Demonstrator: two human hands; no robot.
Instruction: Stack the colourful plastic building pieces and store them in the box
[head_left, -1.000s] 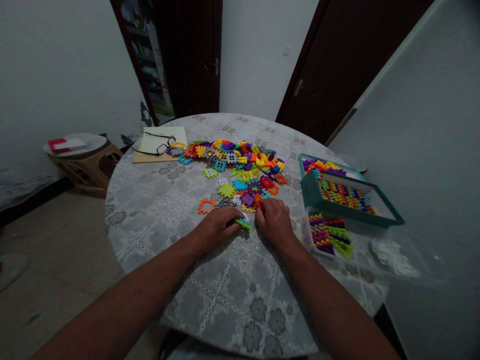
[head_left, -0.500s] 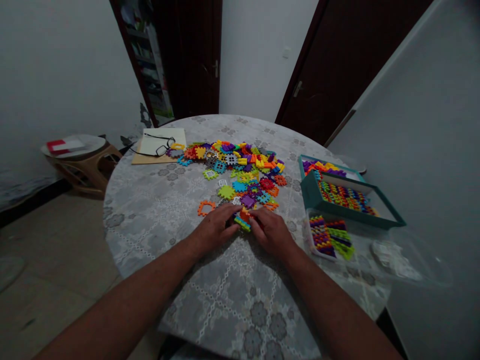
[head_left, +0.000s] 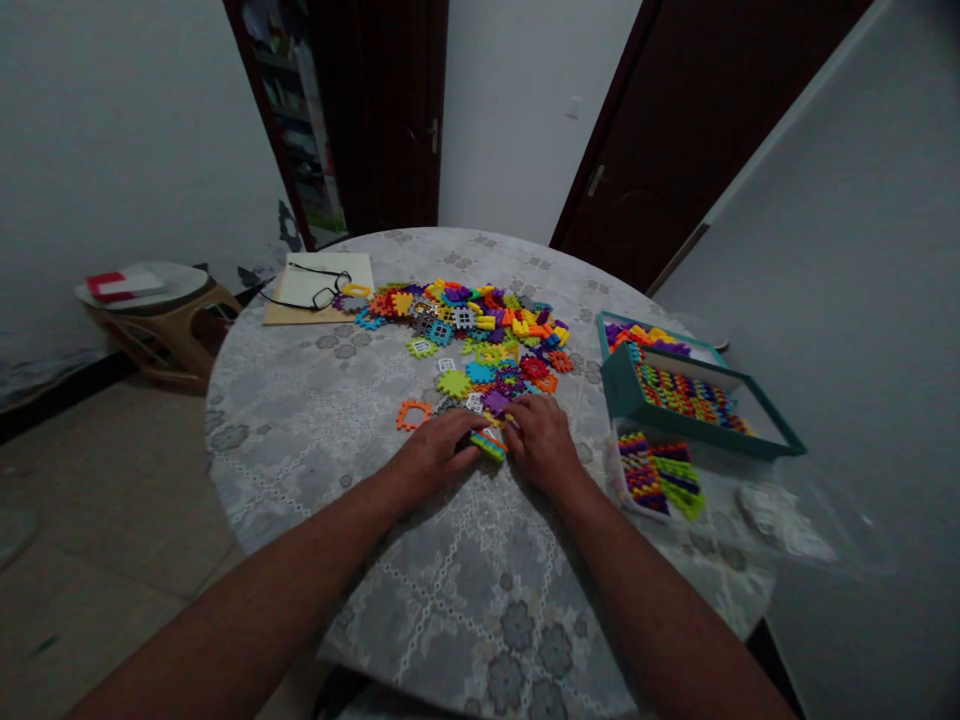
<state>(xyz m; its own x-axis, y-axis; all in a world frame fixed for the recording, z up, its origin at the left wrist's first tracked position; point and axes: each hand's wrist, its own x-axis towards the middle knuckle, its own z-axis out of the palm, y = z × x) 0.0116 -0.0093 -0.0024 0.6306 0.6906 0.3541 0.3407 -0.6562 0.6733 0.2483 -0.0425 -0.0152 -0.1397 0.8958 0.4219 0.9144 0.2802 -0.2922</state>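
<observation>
A small block of joined interlocking plastic tiles (head_left: 489, 446), green, yellow and blue along its near edge with orange on top, lies between my two hands at the near end of the pile. My left hand (head_left: 435, 452) pinches its left side with thumb and fingers. At its right side, my right hand (head_left: 544, 442) has curled fingers, thumb and fingertips against the block's edge; the contact is partly hidden. Just beyond my fingers are a purple tile (head_left: 496, 401) and a white window-shaped piece (head_left: 474, 402). An orange square frame (head_left: 413, 415) lies left of them.
A heap of coloured tiles (head_left: 465, 312) spreads across the table's middle. Glasses (head_left: 324, 298) rest on a board (head_left: 300, 318) at the back left. To the right stand a teal box (head_left: 626, 385) and a clear tub (head_left: 617, 470) of stacked pieces, beside a bag of white pieces (head_left: 784, 520).
The orange piece that stood tilted between my hands now lies lower on the block. My right hand has shifted slightly forward and up, while my left stays nearly in place.
</observation>
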